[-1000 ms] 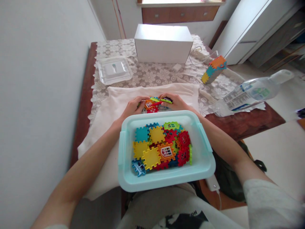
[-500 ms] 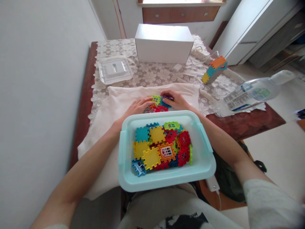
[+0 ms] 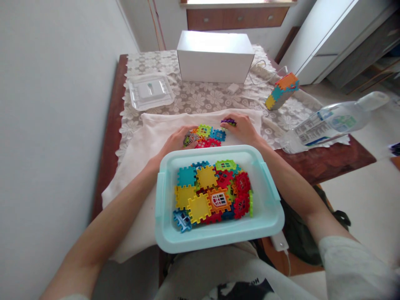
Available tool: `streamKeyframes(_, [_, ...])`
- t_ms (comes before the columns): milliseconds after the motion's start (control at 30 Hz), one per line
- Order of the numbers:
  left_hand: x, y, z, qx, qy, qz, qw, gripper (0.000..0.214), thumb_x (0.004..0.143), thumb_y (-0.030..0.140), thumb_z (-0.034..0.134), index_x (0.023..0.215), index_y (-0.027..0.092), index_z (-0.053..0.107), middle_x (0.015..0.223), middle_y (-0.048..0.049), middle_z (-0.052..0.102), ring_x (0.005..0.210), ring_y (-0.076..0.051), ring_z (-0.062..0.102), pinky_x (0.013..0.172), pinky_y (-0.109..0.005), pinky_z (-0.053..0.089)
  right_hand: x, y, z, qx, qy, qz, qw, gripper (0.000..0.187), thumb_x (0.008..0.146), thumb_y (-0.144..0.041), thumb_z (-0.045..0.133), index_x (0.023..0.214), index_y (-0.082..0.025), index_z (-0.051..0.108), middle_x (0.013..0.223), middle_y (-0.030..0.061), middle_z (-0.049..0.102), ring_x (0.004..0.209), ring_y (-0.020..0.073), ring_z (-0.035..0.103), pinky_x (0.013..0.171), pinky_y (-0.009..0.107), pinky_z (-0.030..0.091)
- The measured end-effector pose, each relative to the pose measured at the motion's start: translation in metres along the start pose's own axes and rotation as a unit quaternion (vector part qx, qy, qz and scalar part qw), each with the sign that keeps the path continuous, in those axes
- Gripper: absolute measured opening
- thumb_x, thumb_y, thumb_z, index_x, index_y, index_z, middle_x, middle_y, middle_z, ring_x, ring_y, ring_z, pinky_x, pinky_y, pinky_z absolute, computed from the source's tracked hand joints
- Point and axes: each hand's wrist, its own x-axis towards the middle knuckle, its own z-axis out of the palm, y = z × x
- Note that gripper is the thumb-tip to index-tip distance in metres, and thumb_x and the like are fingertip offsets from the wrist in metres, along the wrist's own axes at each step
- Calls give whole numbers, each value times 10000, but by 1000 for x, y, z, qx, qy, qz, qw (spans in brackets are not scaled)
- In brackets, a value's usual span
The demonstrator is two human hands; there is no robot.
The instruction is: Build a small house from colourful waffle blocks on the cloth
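1. Nearest, at six o'clock, I'm seeing the pale-blue basin (image 3: 268, 210) holding piled tiles (image 3: 199, 209).
2. Past its rim, toward eleven, my left hand (image 3: 177, 139) is gripping the colourful panels (image 3: 204, 131), apparently joined, which are lying over white cloth (image 3: 156, 133) at twelve.
3. Toward one, my right hand (image 3: 244, 127) is pinching a purple-edged piece (image 3: 228, 122).
4. Farther, at twelve, a white box (image 3: 215, 66) is standing.

the blue bin (image 3: 265, 208) hides the red pieces' (image 3: 213, 143) near edges; the right hand (image 3: 243, 127) partly covers a purple piece (image 3: 228, 122); the shirt print (image 3: 251, 288) runs off the bottom edge.
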Motion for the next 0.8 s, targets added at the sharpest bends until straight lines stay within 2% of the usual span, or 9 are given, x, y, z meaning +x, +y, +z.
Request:
streamKeyframes(100, [0,4,-1,10,16,-3,1000,540,1028,371,743,1536,199,680,1570,-163,754,1428,-337,727,1273,-543,561,1,7,-5,-6,16,9,1000,258,969,-347,804,1212,-262,824,1166,103,861,1059,345,798,1012,513,623])
streamKeyframes(200, [0,4,-1,18,21,2,1000,507,1003,350,766,1474,165,728,1570,-173,758,1451,-350,722,1284,-543,550,3,14,-10,-2,30,11,999,202,964,-355,761,1113,-236,829,1094,99,861,989,316,789,950,470,619])
streamKeyframes(300, [2,1,-1,32,7,-3,999,507,976,387,779,1433,167,756,1540,-165,783,1426,-365,739,1264,-559,562,6,18,-9,64,44,38,996,265,948,-468,780,1048,-227,820,974,74,845,890,274,771,843,407,614])
streamKeyframes(400, [2,-1,0,37,7,-15,999,500,963,404,767,1415,190,769,1511,-147,803,1408,-372,748,1256,-571,566,8,19,-4,164,24,54,985,380,925,-582,786,1079,-235,807,960,59,837,862,252,761,782,375,609])
streamKeyframes(500, [2,-3,0,25,9,-28,999,503,952,401,768,1417,210,773,1515,-133,803,1405,-372,748,1263,-571,566,6,16,0,191,0,47,981,396,928,-593,785,1140,-259,805,1026,66,843,910,271,762,822,412,625])
streamKeyframes(667, [3,-5,0,15,7,-29,999,513,944,417,794,1417,218,782,1508,-136,807,1395,-384,753,1274,-587,563,3,17,0,96,-15,79,992,309,962,-535,799,1142,-287,837,970,57,820,892,304,721,858,476,623])
streamKeyframes(800, [3,-5,0,12,15,-19,1000,509,939,386,801,1415,207,782,1486,-151,815,1363,-390,767,1236,-612,589,6,24,4,186,-19,97,978,356,917,-617,834,1037,-283,812,948,58,805,847,288,711,818,477,620])
